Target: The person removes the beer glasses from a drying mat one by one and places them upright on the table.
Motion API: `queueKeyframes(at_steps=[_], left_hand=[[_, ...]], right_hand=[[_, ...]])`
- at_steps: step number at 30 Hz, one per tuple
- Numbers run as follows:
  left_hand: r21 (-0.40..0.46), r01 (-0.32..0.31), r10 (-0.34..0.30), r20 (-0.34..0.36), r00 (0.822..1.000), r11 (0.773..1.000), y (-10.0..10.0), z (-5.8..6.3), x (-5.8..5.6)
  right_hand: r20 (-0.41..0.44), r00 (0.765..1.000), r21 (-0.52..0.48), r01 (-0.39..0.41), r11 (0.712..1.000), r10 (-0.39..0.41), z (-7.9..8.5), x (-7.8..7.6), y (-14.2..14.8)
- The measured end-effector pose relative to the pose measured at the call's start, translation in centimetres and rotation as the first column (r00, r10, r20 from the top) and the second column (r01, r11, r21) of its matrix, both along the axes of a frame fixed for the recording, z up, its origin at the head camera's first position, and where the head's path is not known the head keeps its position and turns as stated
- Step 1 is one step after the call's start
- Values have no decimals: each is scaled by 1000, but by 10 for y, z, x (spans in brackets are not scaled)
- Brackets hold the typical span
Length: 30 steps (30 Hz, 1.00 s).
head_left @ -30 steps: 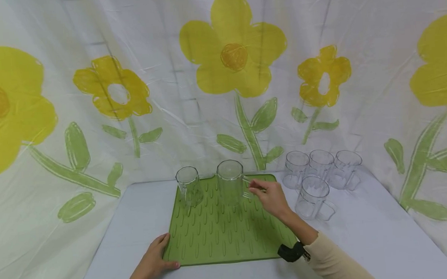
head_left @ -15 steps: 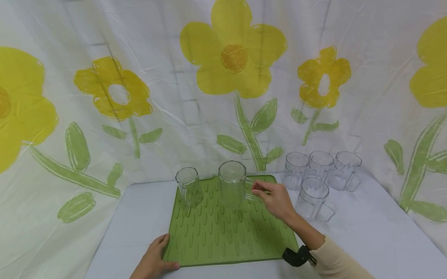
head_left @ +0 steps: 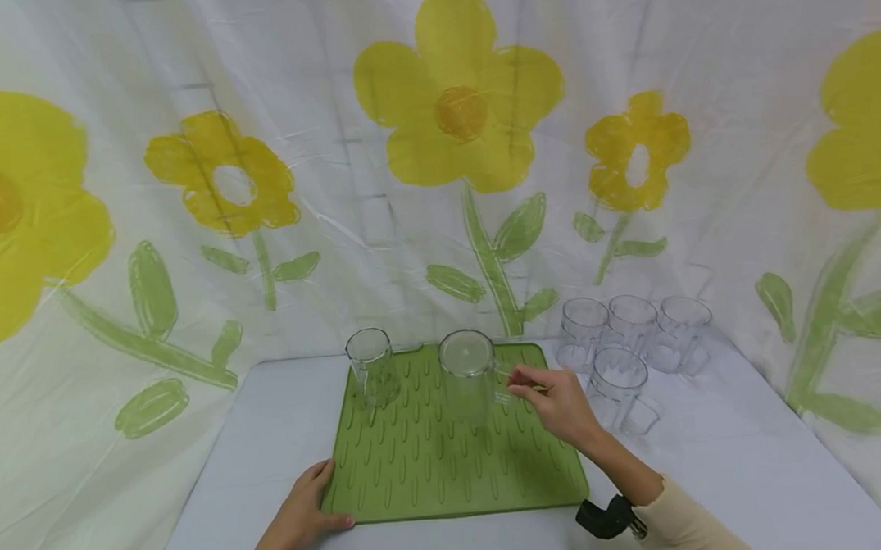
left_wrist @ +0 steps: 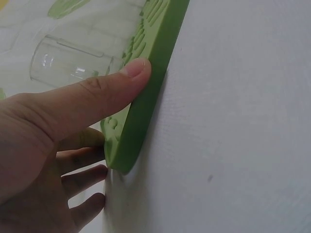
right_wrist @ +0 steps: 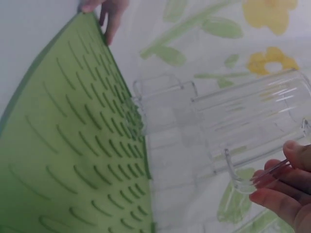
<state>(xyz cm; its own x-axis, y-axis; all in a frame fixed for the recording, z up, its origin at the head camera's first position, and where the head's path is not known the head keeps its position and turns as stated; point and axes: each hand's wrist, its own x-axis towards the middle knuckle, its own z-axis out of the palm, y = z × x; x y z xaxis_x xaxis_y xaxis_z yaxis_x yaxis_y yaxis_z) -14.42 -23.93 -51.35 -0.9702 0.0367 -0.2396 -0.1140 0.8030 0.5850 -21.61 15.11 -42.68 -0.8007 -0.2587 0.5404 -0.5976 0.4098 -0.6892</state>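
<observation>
My right hand (head_left: 560, 405) pinches the handle of a clear glass mug (head_left: 469, 388) between thumb and fingers, over the right half of the ribbed green mat (head_left: 420, 481). The right wrist view shows this mug (right_wrist: 252, 124) large beside the fingers, its handle at the fingertips. My left hand (head_left: 301, 511) holds the mat's front left corner. In the left wrist view, the thumb lies across the front edge of the mat (left_wrist: 141, 121) while the fingers sit along its left side. Another clear mug (head_left: 373, 368) stands on the mat's back left part.
Several clear mugs (head_left: 617, 390) stand in a cluster on the white-covered table (head_left: 737, 467), right of the mat. A white cloth (head_left: 381, 261) printed with yellow flowers hangs behind the table. A black wrist device (head_left: 606, 518) shows by the right sleeve.
My right hand has moved the held mug a little to the right and nearer to me over the mat. The left hand stays at the mat's corner, and the other mugs have not moved.
</observation>
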Motion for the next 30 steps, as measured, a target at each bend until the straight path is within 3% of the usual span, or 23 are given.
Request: queueKeyframes(at_steps=[12, 30], left_hand=[[-5, 4, -4, -21, 1000, 1000, -3, 0, 0], [0, 5, -5, 5, 1000, 1000, -4, 2, 0]], right_hand=[[12, 1000, -22, -7, 1000, 7, -6, 10, 10], [24, 999, -72, -19, 997, 21, -9, 11, 17]])
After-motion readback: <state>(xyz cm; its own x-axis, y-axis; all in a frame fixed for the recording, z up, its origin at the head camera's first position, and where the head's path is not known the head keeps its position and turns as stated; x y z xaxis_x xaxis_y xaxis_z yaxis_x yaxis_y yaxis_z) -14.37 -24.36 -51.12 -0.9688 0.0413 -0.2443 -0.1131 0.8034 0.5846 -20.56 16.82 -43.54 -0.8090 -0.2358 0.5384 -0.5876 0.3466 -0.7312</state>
